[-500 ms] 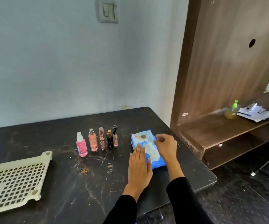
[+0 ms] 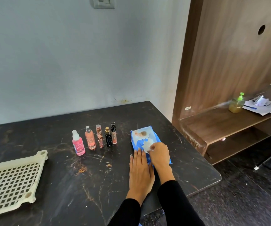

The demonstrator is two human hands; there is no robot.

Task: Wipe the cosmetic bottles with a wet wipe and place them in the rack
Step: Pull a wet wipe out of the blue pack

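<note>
Right hand (image 2: pixel 158 152) (seemingly) pinching wipe (image 2: pixel 147 145)

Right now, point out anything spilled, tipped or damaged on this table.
Nothing spilled or tipped. The five bottles stand upright in a row. The dark tabletop is scratched and stained with orange-brown marks near its middle. The rack overhangs the left edge of view.

No text reads clearly — the lip gloss tube (image 2: pixel 114 133) lettering (vertical) seems blurred.
</note>
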